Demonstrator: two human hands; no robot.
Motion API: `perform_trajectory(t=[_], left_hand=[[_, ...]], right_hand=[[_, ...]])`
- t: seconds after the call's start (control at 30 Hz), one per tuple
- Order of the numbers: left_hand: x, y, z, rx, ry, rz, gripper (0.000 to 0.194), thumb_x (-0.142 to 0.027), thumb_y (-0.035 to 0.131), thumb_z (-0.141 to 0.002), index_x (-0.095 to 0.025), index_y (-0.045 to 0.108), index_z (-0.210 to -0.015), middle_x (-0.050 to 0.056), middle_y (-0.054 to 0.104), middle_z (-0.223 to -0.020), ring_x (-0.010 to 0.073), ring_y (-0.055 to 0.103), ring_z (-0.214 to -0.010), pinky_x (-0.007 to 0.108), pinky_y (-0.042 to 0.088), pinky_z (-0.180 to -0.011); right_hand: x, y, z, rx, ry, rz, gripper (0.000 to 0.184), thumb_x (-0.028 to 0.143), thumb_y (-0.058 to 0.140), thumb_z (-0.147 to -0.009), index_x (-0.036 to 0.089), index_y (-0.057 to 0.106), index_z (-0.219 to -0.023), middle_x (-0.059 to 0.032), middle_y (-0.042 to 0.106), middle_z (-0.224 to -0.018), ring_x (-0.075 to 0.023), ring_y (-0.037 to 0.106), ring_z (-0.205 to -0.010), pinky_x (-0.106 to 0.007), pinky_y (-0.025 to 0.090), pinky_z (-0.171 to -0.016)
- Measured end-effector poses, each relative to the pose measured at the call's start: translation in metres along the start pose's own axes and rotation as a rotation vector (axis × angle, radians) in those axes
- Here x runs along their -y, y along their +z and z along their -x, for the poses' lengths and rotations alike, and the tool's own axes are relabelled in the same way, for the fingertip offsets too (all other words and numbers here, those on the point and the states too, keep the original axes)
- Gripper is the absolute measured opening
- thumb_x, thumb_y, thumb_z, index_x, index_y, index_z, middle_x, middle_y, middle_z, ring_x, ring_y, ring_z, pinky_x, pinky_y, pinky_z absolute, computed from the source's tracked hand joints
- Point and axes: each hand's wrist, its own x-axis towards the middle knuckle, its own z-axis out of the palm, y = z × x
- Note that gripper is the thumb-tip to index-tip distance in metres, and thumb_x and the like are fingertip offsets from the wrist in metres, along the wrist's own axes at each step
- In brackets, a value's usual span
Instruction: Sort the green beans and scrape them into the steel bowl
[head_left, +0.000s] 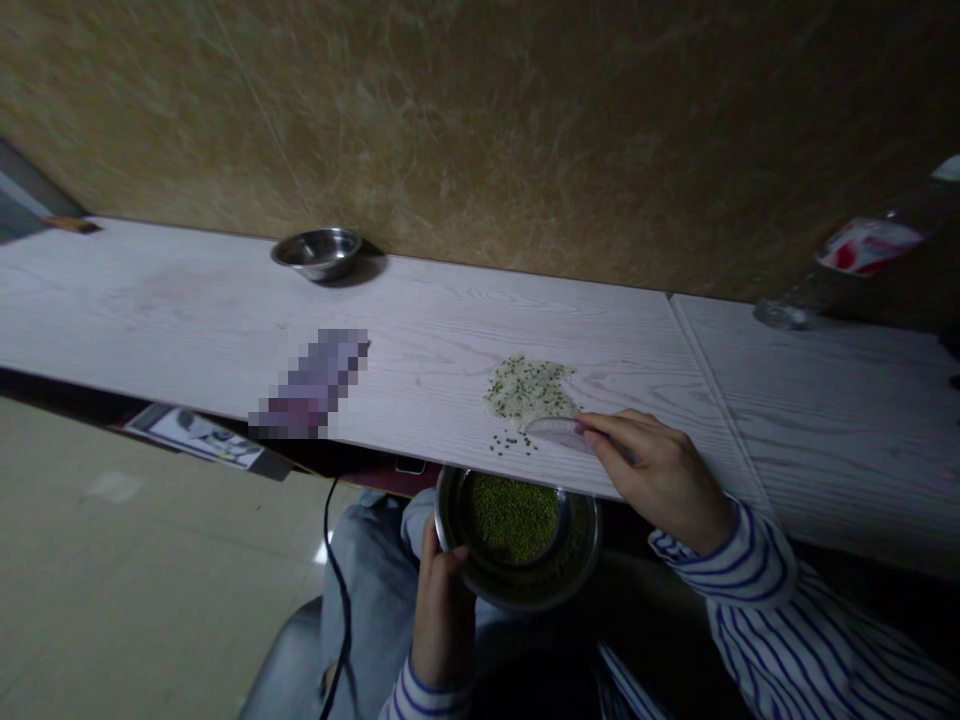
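Observation:
My left hand (442,600) grips the rim of a metal bowl (581,570) just below the table's front edge. Green beans (514,515), which look like mung beans, lie in that bowl. Between my right thumb and fingers is a thin, translucent piece with a curved edge (559,431); its exact kind is unclear. My right hand (667,470) rests over the table edge, with the piece touching the near side of a pile of white grains mixed with green beans (529,388). Several loose beans (511,442) are scattered between the pile and the edge.
A second metal bowl (319,255) stands by the wall. A pixelated flat object (315,385) lies at the table's front left. A clear plastic bottle (862,250) is at the back right. Below the table hangs a black cable (345,600), near an open shelf with papers (199,437).

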Motion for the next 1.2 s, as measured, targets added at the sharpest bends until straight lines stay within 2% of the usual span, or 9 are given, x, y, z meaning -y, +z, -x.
perform_trajectory(t=[0.23, 0.5, 0.8, 1.0, 1.2], left_hand=[[0.001, 0.000, -0.001, 0.008, 0.012, 0.000, 0.057, -0.027, 0.064, -0.078, -0.030, 0.061, -0.135, 0.004, 0.066, -0.131, 0.0307, 0.054, -0.127, 0.042, 0.045, -0.102], [-0.003, 0.003, 0.001, -0.024, 0.020, -0.031, 0.055, -0.027, 0.064, -0.076, -0.027, 0.063, -0.132, 0.006, 0.069, -0.126, 0.0332, 0.057, -0.125, 0.044, 0.048, -0.100], [0.000, -0.002, -0.001, -0.004, 0.022, -0.037, 0.046, -0.029, 0.064, -0.079, -0.034, 0.067, -0.125, 0.002, 0.067, -0.131, 0.0327, 0.053, -0.130, 0.044, 0.045, -0.103], [0.000, -0.001, -0.001, -0.007, 0.018, -0.047, 0.047, -0.031, 0.065, -0.077, -0.034, 0.067, -0.124, 0.002, 0.068, -0.131, 0.0334, 0.055, -0.127, 0.044, 0.047, -0.100], [-0.001, 0.000, -0.001, 0.004, 0.014, -0.012, 0.053, -0.028, 0.064, -0.078, -0.030, 0.062, -0.131, 0.003, 0.065, -0.134, 0.0304, 0.052, -0.130, 0.042, 0.042, -0.104]], right_hand=[[-0.004, 0.004, -0.002, -0.021, 0.033, -0.012, 0.022, 0.013, 0.057, -0.091, 0.016, 0.076, -0.103, -0.0090, 0.079, -0.093, -0.0212, 0.075, -0.084, -0.036, 0.062, -0.078], [0.000, 0.005, -0.006, 0.019, 0.024, -0.047, 0.025, 0.013, 0.057, -0.091, 0.020, 0.076, -0.104, -0.0074, 0.079, -0.093, -0.0204, 0.074, -0.083, -0.035, 0.061, -0.078], [0.003, 0.010, -0.011, 0.022, -0.003, -0.046, 0.022, 0.013, 0.057, -0.091, 0.016, 0.076, -0.103, -0.0083, 0.079, -0.089, -0.0199, 0.073, -0.080, -0.034, 0.060, -0.076], [-0.006, 0.013, -0.012, 0.000, 0.063, -0.017, 0.024, 0.016, 0.056, -0.092, 0.019, 0.075, -0.106, -0.0075, 0.080, -0.097, -0.0211, 0.075, -0.086, -0.036, 0.061, -0.081], [-0.014, 0.006, -0.011, -0.030, 0.112, 0.023, 0.025, 0.018, 0.056, -0.092, 0.019, 0.076, -0.105, -0.0088, 0.080, -0.096, -0.0228, 0.075, -0.085, -0.037, 0.062, -0.078]])
